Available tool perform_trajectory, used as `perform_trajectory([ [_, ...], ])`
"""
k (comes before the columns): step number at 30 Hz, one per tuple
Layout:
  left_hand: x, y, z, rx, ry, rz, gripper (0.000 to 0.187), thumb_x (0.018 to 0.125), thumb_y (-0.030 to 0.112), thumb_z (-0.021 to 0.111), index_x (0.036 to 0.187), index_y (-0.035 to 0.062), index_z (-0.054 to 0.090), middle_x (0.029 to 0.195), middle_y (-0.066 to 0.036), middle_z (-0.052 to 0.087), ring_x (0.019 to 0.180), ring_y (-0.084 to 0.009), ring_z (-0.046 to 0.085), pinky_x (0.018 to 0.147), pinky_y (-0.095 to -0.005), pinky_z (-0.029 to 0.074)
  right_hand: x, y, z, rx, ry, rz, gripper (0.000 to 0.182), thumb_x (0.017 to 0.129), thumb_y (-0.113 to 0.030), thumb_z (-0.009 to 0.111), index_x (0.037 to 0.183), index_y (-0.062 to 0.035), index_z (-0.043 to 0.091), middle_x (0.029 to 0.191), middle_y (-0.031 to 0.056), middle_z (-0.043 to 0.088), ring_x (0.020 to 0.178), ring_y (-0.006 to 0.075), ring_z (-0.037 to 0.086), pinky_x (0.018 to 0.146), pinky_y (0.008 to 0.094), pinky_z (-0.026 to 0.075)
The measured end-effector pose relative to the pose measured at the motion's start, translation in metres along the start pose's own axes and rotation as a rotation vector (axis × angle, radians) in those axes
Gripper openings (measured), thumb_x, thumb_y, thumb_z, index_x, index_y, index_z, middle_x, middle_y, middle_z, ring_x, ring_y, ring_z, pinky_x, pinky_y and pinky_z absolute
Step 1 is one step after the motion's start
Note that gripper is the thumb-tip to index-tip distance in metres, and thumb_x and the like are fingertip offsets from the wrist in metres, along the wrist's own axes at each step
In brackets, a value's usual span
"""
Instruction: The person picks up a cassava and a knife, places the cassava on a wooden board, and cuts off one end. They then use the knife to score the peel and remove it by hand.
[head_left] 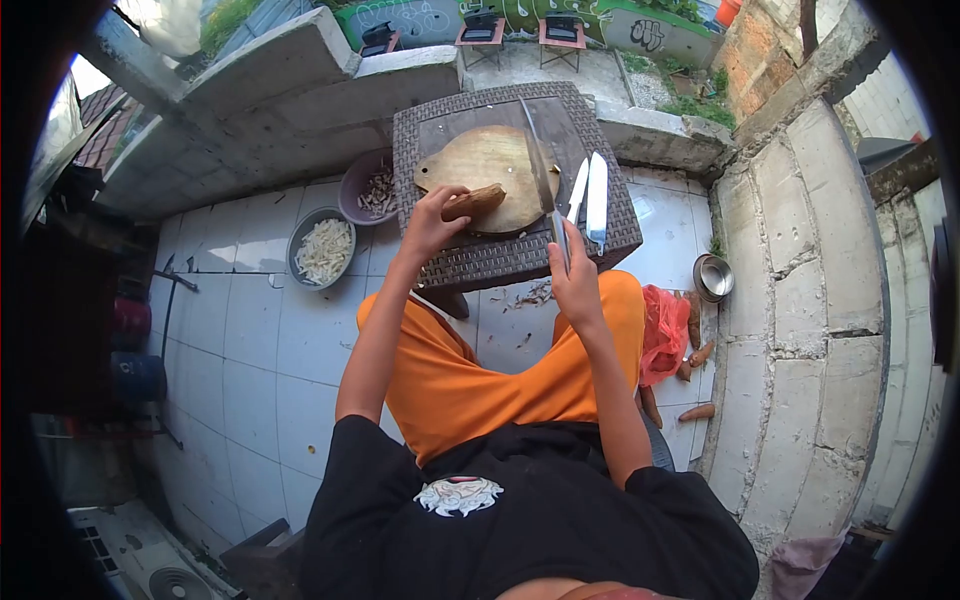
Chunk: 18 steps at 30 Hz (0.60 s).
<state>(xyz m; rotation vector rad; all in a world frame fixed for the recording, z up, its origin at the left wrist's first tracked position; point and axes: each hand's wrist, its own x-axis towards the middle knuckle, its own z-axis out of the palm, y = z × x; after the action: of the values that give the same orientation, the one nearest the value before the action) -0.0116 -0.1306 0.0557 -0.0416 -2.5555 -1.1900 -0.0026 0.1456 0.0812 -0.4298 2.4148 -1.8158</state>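
Observation:
My left hand [432, 225] is closed around one end of a brown-skinned cassava root [478, 203], which lies on the near left part of a round wooden cutting board [490, 150]. In my right hand [574, 278] is the handle of a large knife [538, 160]. Its long blade points away from me, over the right side of the board and apart from the root. The board rests on a dark woven table [450, 265]. To its right lie a white-looking knife [579, 188] and a wider white blade-like item [597, 195].
Left of the table stand a grey bowl of pale cut pieces [351, 240] and a purple basin with peelings [346, 200]. A red plastic bag [662, 335] and several brown roots [697, 411] lie on the floor at right, near metal bowls [713, 276]. Concrete walls [790, 300] flank the space.

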Motion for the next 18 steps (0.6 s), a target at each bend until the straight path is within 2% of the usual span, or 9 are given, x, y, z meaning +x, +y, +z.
perform_trajectory([
  [2, 0.000, -0.004, -0.002, 0.045, -0.017, 0.116, 0.047, 0.081, 0.018, 0.077, 0.126, 0.0127, 0.063, 0.113, -0.010, 0.064, 0.107, -0.0288, 0.063, 0.093, -0.0394, 0.049, 0.002, -0.004, 0.008, -0.116, 0.020, -0.091, 0.043, 0.102, -0.020, 0.049, 0.141, -0.0029, 0.042, 0.079, 0.0231, 0.065, 0.074, 0.0375, 0.069, 0.068, 0.0443, 0.051],
  [3, 0.000, 0.000, 0.000, 0.046, -0.021, 0.115, 0.047, 0.081, 0.018, 0.077, 0.126, 0.0127, 0.063, 0.113, -0.010, 0.064, 0.107, -0.0288, 0.063, 0.093, -0.0394, 0.049, 0.003, -0.009, 0.009, -0.115, -0.031, 0.014, 0.043, 0.102, -0.021, 0.049, 0.142, -0.0042, 0.043, 0.085, 0.0268, 0.067, 0.083, 0.0430, 0.069, 0.071, 0.0457, 0.051],
  [5, 0.001, 0.009, 0.010, 0.454, -0.042, 0.097, 0.050, 0.089, 0.033, 0.069, 0.136, 0.0203, 0.058, 0.116, -0.008, 0.062, 0.112, -0.0269, 0.059, 0.091, -0.0435, 0.045, 0.004, -0.011, 0.013, -0.142, -0.043, 0.028, 0.044, 0.102, -0.021, 0.049, 0.142, -0.0042, 0.043, 0.086, 0.0274, 0.067, 0.084, 0.0438, 0.068, 0.071, 0.0467, 0.051],
  [6, 0.002, 0.008, 0.014, 0.451, -0.043, 0.099, 0.050, 0.089, 0.033, 0.069, 0.136, 0.0203, 0.058, 0.116, -0.008, 0.062, 0.112, -0.0269, 0.059, 0.091, -0.0435, 0.045, 0.004, -0.012, 0.014, -0.171, -0.054, 0.034, 0.044, 0.102, -0.022, 0.049, 0.142, -0.0042, 0.043, 0.087, 0.0280, 0.067, 0.085, 0.0446, 0.068, 0.072, 0.0478, 0.051],
  [8, 0.008, 0.005, 0.020, 0.538, -0.043, 0.047, 0.050, 0.092, 0.045, 0.063, 0.137, 0.0249, 0.056, 0.116, -0.005, 0.061, 0.112, -0.0243, 0.056, 0.087, -0.0442, 0.042, 0.005, -0.009, 0.018, -0.204, -0.054, 0.023, 0.045, 0.101, -0.023, 0.049, 0.142, -0.0041, 0.043, 0.088, 0.0295, 0.067, 0.086, 0.0473, 0.066, 0.074, 0.0511, 0.050],
  [11, 0.011, -0.003, 0.024, 0.561, 0.013, 0.083, 0.049, 0.091, 0.046, 0.063, 0.135, 0.0253, 0.058, 0.114, -0.003, 0.061, 0.106, -0.0244, 0.057, 0.082, -0.0440, 0.043, 0.004, -0.012, 0.017, -0.297, -0.115, -0.026, 0.045, 0.101, -0.021, 0.049, 0.141, -0.0026, 0.043, 0.092, 0.0326, 0.066, 0.089, 0.0501, 0.064, 0.076, 0.0554, 0.049],
  [18, 0.012, -0.008, 0.028, 0.568, 0.063, 0.103, 0.044, 0.091, 0.042, 0.063, 0.132, 0.0259, 0.060, 0.111, -0.002, 0.062, 0.103, -0.0247, 0.056, 0.080, -0.0453, 0.043, 0.007, -0.013, 0.018, -0.384, -0.186, -0.040, 0.042, 0.101, -0.020, 0.049, 0.138, -0.0016, 0.045, 0.090, 0.0326, 0.066, 0.089, 0.0509, 0.063, 0.075, 0.0574, 0.049],
])
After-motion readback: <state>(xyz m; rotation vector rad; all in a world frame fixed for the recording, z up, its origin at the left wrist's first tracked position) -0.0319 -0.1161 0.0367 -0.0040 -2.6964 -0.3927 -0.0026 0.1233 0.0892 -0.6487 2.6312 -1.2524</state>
